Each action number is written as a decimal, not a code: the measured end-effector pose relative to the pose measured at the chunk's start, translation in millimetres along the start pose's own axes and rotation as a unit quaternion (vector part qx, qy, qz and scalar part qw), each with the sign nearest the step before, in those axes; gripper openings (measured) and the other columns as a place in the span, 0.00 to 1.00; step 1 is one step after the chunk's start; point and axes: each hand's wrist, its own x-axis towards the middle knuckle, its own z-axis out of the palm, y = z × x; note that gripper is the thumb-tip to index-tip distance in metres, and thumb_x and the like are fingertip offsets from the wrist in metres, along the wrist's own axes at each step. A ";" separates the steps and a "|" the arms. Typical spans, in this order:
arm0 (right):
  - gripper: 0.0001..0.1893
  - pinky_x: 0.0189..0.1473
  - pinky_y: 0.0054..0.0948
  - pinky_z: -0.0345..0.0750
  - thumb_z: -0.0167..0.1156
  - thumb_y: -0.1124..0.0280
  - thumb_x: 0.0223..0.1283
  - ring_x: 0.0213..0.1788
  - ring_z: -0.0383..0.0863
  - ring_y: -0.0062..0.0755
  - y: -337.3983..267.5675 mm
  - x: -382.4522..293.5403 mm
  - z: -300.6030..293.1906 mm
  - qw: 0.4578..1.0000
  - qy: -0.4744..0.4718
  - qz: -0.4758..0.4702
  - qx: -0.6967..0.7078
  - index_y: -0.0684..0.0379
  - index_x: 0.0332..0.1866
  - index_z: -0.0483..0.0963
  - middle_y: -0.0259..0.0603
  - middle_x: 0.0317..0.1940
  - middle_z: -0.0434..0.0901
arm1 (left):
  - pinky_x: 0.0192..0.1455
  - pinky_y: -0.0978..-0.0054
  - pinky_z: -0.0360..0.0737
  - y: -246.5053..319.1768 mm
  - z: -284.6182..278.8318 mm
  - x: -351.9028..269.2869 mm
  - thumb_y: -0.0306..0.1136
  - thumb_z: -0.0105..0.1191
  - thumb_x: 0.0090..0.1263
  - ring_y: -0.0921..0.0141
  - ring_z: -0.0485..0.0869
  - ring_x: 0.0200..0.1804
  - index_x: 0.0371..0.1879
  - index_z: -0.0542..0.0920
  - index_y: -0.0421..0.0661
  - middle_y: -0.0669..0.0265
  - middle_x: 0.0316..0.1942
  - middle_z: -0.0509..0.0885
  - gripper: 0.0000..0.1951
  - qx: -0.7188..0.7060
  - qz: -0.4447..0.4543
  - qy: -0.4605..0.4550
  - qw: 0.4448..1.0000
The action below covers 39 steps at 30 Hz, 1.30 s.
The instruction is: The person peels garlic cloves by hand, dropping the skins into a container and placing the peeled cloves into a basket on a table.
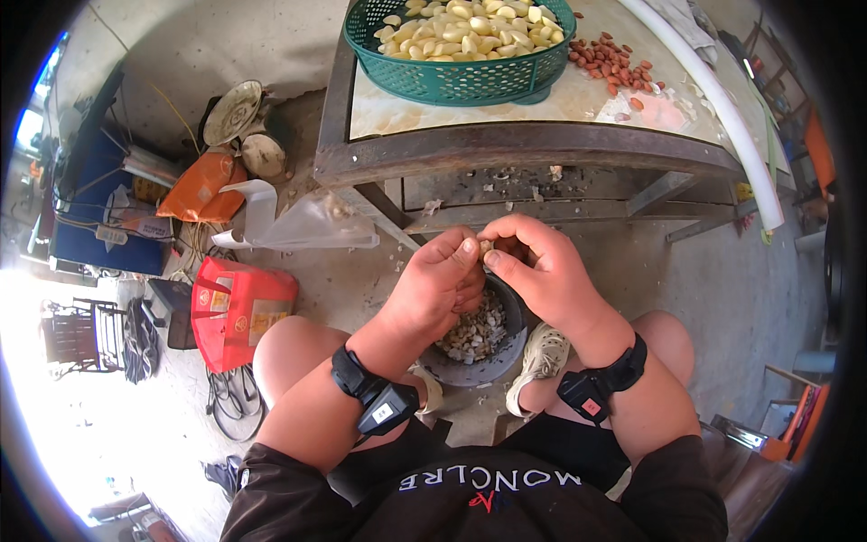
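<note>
Fingertips meet over a small pale-brown garlic clove (485,249) above the bowl. My right hand (545,267) pinches it between thumb and forefinger. The thumb and curled fingers of my left hand (437,274) close on its other side and partly cover it; whatever lies deeper in that palm is hidden. Below, a dark round bowl (467,374) on the floor between my feet contains many unpeeled cloves and loose skins (477,332). Beyond my hands, a green perforated plastic basket (460,82) on the table is heaped with peeled garlic cloves (467,30).
Red-skinned peanuts (609,61) lie on the wood-framed table (528,148), beside a white tube (718,88) curving over its right side. Left on the floor are a red box-like container (240,308), a clear plastic bag (318,223), an orange bag (203,186) and black cables (234,400).
</note>
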 end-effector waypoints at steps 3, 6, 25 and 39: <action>0.05 0.36 0.22 0.73 0.61 0.74 0.64 0.34 0.74 0.16 0.2 0.4 -2.1 0.999 -0.019 -0.001 0.028 0.64 0.40 0.76 0.32 0.30 0.79 | 0.23 0.82 0.57 1.7 0.9 -2.1 0.42 0.45 0.80 0.81 0.58 0.21 0.37 0.71 0.49 0.76 0.21 0.63 0.11 0.025 -0.013 -0.011 1.000; 0.04 0.36 0.20 0.71 0.60 0.74 0.65 0.33 0.73 0.13 4.7 1.3 -5.5 0.996 -0.038 0.004 0.079 0.63 0.38 0.76 0.29 0.29 0.78 | 0.23 0.82 0.57 2.6 0.8 -3.6 0.42 0.45 0.80 0.81 0.58 0.21 0.37 0.71 0.48 0.76 0.21 0.62 0.12 0.032 -0.017 -0.043 0.998; 0.03 0.32 0.20 0.62 0.59 0.72 0.64 0.28 0.65 0.17 18.0 1.5 6.4 0.872 -0.033 0.160 0.462 0.57 0.35 0.76 0.29 0.29 0.75 | 0.22 0.82 0.56 5.0 5.1 -7.9 0.38 0.45 0.80 0.81 0.58 0.20 0.40 0.71 0.44 0.75 0.20 0.62 0.10 0.032 -0.012 -0.068 0.997; 0.04 0.39 0.21 0.69 0.59 0.72 0.67 0.34 0.71 0.21 26.7 -1.9 11.9 0.869 -0.021 0.151 0.470 0.60 0.41 0.78 0.33 0.36 0.79 | 0.20 0.82 0.56 12.9 2.6 -7.4 0.32 0.44 0.78 0.81 0.58 0.18 0.36 0.70 0.44 0.75 0.19 0.62 0.07 -0.057 -0.072 -0.017 0.996</action>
